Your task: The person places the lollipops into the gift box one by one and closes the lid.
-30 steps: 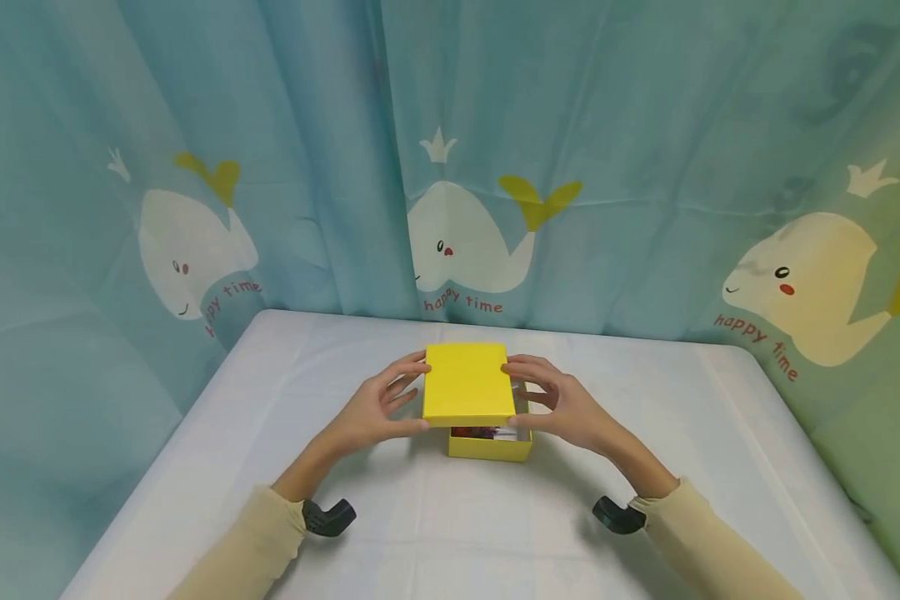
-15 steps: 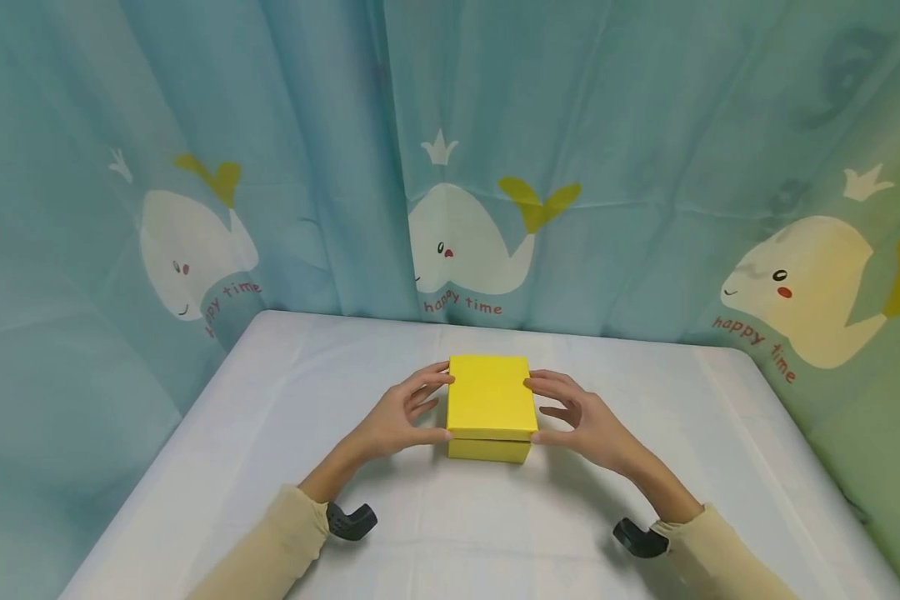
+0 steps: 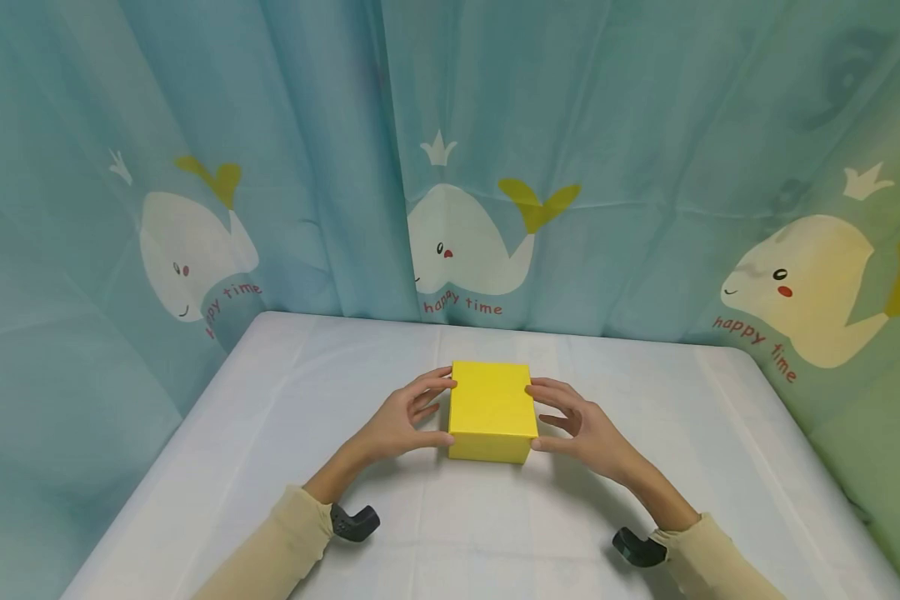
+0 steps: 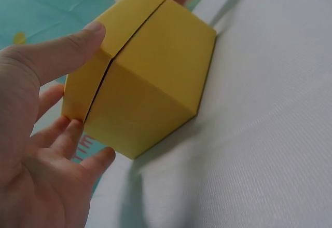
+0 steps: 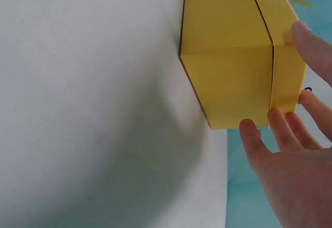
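A yellow cardboard box (image 3: 487,450) rests on the white tabletop, its matching lid (image 3: 491,398) seated over the top. My left hand (image 3: 397,425) grips the lid's left side, with the thumb at the near corner and fingers toward the back. On the opposite side, my right hand (image 3: 596,429) holds the lid the same way. In both wrist views a thin dark seam separates the lid (image 4: 129,20) from the box (image 5: 228,88). The inside of the box is hidden.
A white cloth (image 3: 435,533) covers the table. Behind it and at both sides hangs a blue-green curtain (image 3: 630,167) printed with whales. A black device sits at the left wrist (image 3: 356,523) and another at the right wrist (image 3: 640,548).
Both hands have brought the lid right and down onto the box. Red and white contents showed earlier and are now covered. Over the last half second the lid has sunk slightly lower.
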